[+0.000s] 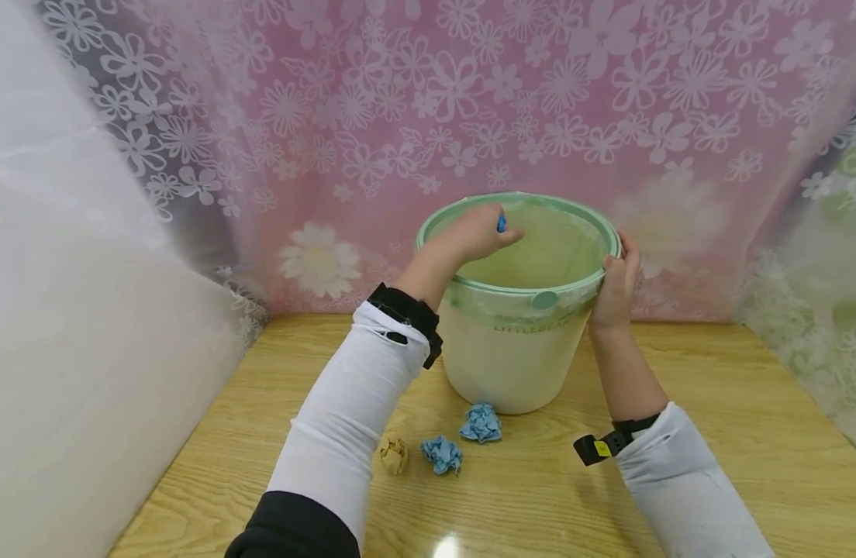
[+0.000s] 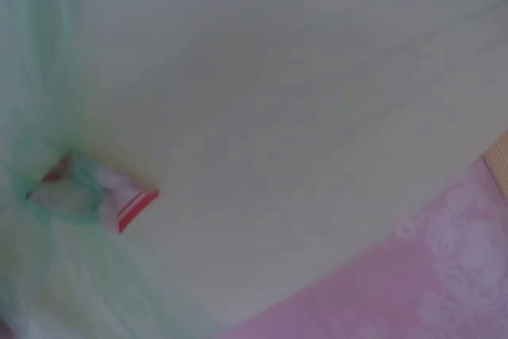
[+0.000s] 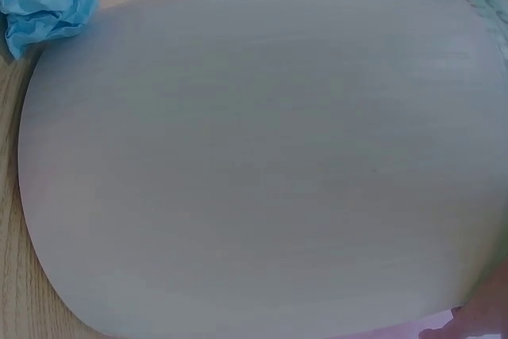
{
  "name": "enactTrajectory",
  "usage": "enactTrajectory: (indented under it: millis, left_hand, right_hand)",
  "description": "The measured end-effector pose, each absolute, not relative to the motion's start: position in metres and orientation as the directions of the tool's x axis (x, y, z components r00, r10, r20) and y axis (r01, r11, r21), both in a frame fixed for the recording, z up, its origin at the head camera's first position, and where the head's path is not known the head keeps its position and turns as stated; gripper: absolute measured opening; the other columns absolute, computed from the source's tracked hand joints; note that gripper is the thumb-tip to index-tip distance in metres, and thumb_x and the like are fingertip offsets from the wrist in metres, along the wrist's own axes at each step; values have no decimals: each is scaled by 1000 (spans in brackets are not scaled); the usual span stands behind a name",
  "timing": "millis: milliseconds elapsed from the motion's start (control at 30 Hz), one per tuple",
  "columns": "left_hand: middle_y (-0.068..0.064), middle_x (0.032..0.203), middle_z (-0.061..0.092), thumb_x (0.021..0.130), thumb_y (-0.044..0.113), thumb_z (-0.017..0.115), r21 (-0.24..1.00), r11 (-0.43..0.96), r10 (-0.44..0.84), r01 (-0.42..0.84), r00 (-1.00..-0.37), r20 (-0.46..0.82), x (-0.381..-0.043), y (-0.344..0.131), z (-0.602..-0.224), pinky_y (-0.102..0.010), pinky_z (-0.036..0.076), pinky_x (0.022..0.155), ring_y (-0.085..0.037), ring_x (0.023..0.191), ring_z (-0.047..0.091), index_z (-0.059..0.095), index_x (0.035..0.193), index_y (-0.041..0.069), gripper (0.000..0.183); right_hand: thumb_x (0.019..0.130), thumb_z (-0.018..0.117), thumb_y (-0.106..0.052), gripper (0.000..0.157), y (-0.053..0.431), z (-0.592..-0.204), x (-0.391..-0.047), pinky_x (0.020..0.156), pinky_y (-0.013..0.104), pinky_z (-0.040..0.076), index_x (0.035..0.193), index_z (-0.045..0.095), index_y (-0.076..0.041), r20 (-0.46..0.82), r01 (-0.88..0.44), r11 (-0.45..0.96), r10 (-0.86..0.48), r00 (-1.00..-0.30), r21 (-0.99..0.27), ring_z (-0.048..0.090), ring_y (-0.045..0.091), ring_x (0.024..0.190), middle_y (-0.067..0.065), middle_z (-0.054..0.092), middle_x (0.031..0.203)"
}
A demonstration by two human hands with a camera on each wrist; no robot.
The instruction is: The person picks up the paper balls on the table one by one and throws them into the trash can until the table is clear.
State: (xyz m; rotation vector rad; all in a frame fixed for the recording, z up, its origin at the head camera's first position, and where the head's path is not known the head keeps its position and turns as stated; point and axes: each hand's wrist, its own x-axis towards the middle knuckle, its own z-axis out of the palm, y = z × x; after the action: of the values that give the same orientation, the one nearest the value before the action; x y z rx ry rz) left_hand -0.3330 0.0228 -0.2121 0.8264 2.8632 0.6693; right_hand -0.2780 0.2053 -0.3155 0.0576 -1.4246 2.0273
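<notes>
A pale trash bin (image 1: 515, 353) with a green rim and a green liner bag stands upright on the table. My left hand (image 1: 480, 231) is over the left side of its mouth. Between the fingers shows a small blue thing (image 1: 502, 223), mostly hidden by the hand. My right hand (image 1: 615, 287) grips the rim at the right, thumb on the near side and fingers on the far side. The bin's wall (image 3: 262, 156) fills most of the right wrist view. In the left wrist view a red-and-white piece (image 2: 127, 200) shows by the green liner (image 2: 48, 109).
Two crumpled blue paper balls, one against the bin's base (image 1: 481, 423) and one nearer (image 1: 442, 455), lie on the wooden table (image 1: 212, 465). A crumpled tan paper ball (image 1: 395, 456) sits left of them. A pink flowered curtain (image 1: 372, 155) hangs behind.
</notes>
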Motion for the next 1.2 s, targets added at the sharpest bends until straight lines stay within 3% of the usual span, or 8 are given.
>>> enactTrajectory:
  millis: [100,200,300,400,533,667,833,1200]
  left_hand:
    - [0,81,37,98,43,51,406,766,540,498,-842,14,-331,21,-214,-22,32,66,-11,69,35,39,89,10,36]
    - [-6,114,45,96,50,50,389,781,532,489,-847,-4,-328,20,-217,-25,42,84,-15,98,48,42,118,7,48]
    - [-12,145,30,96,54,48,396,797,503,456,-864,-17,-326,21,-220,-33,39,103,-22,128,40,31,143,11,66]
    - [-13,159,9,96,55,44,385,809,483,445,-876,-2,-325,23,-221,-41,30,114,-28,145,22,12,155,17,77]
    - [-8,161,-17,97,59,37,336,824,469,457,-882,49,-326,25,-221,-50,14,119,-33,150,-2,-12,154,26,83]
    - [-7,159,-27,96,63,35,292,836,454,465,-884,108,-325,24,-219,-57,3,117,-35,148,-14,-21,151,33,84]
    - [-6,159,-27,96,62,36,308,826,443,472,-882,161,-322,19,-220,-59,-3,116,-37,148,-14,-18,152,35,82]
    - [-5,161,-22,97,60,37,395,756,456,523,-852,256,-306,4,-223,-57,-1,117,-32,149,-14,-11,153,37,77]
  right_hand:
    - [89,29,-16,52,205,-315,-278,107,35,32,140,36,-7,384,-525,-202,480,-789,-826,44,20,118,5,43,134]
    - [90,29,-17,52,205,-315,-278,107,34,32,140,35,-8,374,-516,-210,475,-796,-831,44,19,118,4,43,133]
    - [90,29,-17,52,204,-315,-278,107,34,33,141,34,-7,371,-512,-216,469,-802,-832,44,19,117,5,42,133]
    - [90,28,-16,53,204,-316,-278,108,35,32,142,32,-6,367,-509,-227,464,-806,-831,44,20,117,5,42,134]
    - [90,28,-16,53,204,-316,-277,108,37,32,142,32,-7,375,-517,-230,463,-803,-824,44,20,118,6,41,135]
    - [89,29,-17,53,204,-315,-277,107,37,32,141,33,-8,387,-526,-219,464,-797,-822,44,20,116,6,42,134]
    - [90,29,-17,53,205,-315,-277,105,37,32,141,33,-8,385,-522,-212,463,-798,-826,44,20,114,5,42,133]
    - [90,29,-16,51,205,-313,-277,106,32,33,140,36,-9,362,-503,-208,475,-802,-839,44,19,118,5,43,135]
